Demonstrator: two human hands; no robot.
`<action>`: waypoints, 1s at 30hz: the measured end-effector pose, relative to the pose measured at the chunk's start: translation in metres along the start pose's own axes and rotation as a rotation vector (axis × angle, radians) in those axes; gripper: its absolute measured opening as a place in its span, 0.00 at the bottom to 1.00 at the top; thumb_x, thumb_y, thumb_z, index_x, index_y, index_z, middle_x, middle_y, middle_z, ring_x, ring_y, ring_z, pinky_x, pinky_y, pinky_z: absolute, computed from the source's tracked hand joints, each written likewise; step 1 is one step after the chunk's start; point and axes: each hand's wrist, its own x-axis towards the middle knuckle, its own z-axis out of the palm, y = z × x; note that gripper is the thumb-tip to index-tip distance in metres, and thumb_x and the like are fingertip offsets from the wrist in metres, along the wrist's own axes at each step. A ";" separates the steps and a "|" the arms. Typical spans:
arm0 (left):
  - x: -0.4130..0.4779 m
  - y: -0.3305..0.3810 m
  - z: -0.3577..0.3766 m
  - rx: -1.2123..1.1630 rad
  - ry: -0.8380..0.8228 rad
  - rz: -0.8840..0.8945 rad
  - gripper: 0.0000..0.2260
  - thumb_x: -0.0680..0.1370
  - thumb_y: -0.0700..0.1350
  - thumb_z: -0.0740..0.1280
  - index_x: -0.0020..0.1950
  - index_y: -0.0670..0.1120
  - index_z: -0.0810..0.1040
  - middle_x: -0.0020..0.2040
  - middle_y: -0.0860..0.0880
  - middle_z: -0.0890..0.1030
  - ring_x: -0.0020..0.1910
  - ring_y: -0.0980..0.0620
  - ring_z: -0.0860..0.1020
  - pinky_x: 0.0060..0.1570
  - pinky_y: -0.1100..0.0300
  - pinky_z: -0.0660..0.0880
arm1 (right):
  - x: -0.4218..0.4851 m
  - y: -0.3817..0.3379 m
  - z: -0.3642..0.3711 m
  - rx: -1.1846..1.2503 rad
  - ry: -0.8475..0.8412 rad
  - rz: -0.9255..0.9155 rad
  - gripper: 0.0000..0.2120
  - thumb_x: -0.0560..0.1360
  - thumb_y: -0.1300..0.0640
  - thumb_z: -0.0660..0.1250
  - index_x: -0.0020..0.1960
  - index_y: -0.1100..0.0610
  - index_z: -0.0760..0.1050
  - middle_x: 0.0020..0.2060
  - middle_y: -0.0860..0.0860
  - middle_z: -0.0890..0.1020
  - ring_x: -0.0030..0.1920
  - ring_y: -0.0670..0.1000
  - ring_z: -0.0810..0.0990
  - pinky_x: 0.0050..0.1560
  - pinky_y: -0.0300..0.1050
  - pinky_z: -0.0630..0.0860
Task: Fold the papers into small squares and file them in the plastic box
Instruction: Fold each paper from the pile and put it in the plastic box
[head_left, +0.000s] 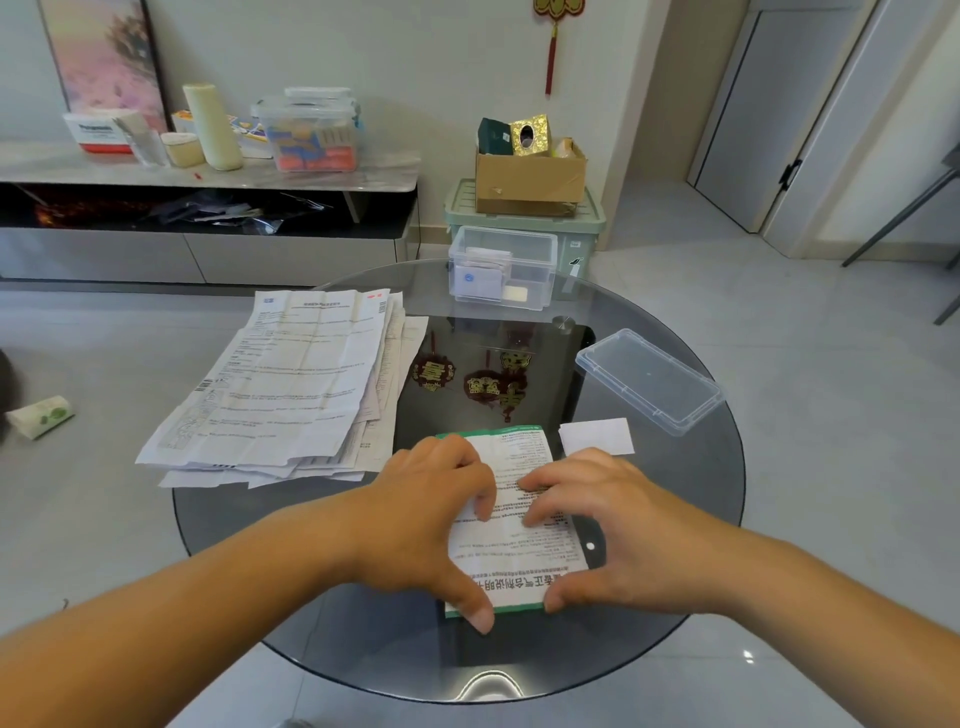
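Observation:
A printed leaflet with a green edge lies folded lengthwise on the round glass table in front of me. My left hand presses on its left side with bent fingers, thumb at the near edge. My right hand presses on its right side the same way, thumb at the near right corner. A stack of unfolded printed papers lies at the table's left. The clear plastic box stands at the far edge with several folded papers inside. A small folded white paper lies right of the leaflet.
The box's clear lid lies upside down at the table's right. Behind the table stand a green bin with a cardboard box on it and a low cabinet with clutter. A tissue pack lies on the floor at left.

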 end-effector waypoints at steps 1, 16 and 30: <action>0.002 0.000 0.000 -0.017 -0.005 -0.004 0.32 0.62 0.71 0.75 0.57 0.60 0.67 0.60 0.60 0.61 0.61 0.55 0.58 0.67 0.58 0.64 | 0.000 0.000 0.001 0.011 0.006 0.003 0.30 0.67 0.31 0.72 0.66 0.39 0.72 0.71 0.34 0.64 0.70 0.39 0.56 0.74 0.43 0.58; 0.007 -0.019 -0.010 -0.703 0.151 -0.106 0.13 0.79 0.56 0.68 0.48 0.47 0.83 0.47 0.55 0.85 0.51 0.52 0.82 0.54 0.54 0.81 | 0.012 -0.006 0.005 0.251 0.230 0.148 0.10 0.78 0.39 0.63 0.58 0.39 0.72 0.63 0.39 0.77 0.55 0.42 0.77 0.45 0.34 0.79; 0.017 -0.011 -0.017 -0.760 0.184 -0.321 0.20 0.83 0.57 0.61 0.46 0.42 0.81 0.39 0.50 0.83 0.38 0.53 0.73 0.38 0.62 0.69 | 0.028 0.007 0.011 0.136 0.410 0.022 0.10 0.81 0.45 0.62 0.58 0.45 0.77 0.53 0.38 0.77 0.55 0.40 0.75 0.46 0.31 0.72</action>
